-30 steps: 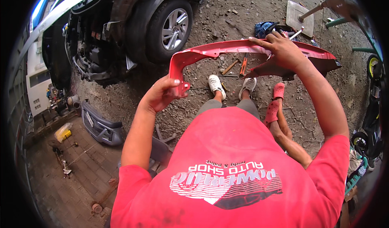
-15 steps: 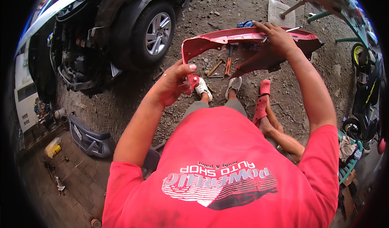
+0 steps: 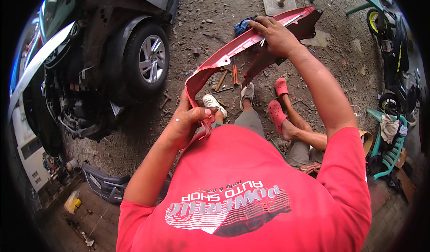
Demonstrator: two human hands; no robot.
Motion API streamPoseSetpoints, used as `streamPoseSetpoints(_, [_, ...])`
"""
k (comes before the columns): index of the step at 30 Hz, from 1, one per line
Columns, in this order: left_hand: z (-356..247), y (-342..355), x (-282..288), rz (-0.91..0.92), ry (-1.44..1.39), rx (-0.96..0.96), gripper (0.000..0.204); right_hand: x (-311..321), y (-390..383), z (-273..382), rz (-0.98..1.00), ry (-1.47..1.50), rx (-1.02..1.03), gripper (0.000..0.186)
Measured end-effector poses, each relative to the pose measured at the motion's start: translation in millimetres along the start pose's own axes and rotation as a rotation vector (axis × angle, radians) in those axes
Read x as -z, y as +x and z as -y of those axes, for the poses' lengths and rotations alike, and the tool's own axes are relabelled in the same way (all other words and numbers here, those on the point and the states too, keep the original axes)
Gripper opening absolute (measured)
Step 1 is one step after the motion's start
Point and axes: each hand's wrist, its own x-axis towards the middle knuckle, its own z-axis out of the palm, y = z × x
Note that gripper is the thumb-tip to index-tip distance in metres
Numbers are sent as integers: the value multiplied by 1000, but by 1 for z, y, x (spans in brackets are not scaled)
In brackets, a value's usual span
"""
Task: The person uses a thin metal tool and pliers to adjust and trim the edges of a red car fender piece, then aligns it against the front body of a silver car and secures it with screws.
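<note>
A red car fender [image 3: 218,56] is held up in front of me, its curved wheel-arch edge running from lower left to upper right. My left hand [image 3: 188,123] grips its narrow near end, thumb over the edge and fingers behind. A small white speck shows on that hand. On the far part of the fender, my right hand [image 3: 277,37] is closed over the flange. A thin silver tool [image 3: 293,20] sticks out from under the right hand; its kind is hard to make out.
A car with its front stripped and a wheel [image 3: 152,59] stands at left. A grey bumper [image 3: 105,183] lies below it. Orange-handled pliers [image 3: 235,74] and a wooden-handled tool [image 3: 221,80] lie on the gravel. Someone's red clogs [image 3: 278,113] and legs are close at right, before a green chair [image 3: 390,146].
The fender has tilted, its near end dropping toward my body and its far end rising. Both hands moved with it, still gripping. My view has shifted to the right.
</note>
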Motion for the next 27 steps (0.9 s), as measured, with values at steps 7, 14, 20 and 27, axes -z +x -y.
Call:
streamPoseSetpoints(7, [-10, 3, -27, 0, 74, 29, 95, 24, -37, 24, -209, -50, -310, 72])
streamPoseSetpoints(14, [-8, 13, -28, 1, 121, 7, 80, 63, -107, 114, 331, 764, -429, 29])
streamPoseSetpoints(20, [-7, 18, -33, -9, 131, -24, 63, 20, -134, 157, 333, 1265, -399, 43])
streamPoseSetpoints(27, [-10, 17, -34, -72, 149, 23, 65, 12, -129, 192, 75, 1331, -427, 51])
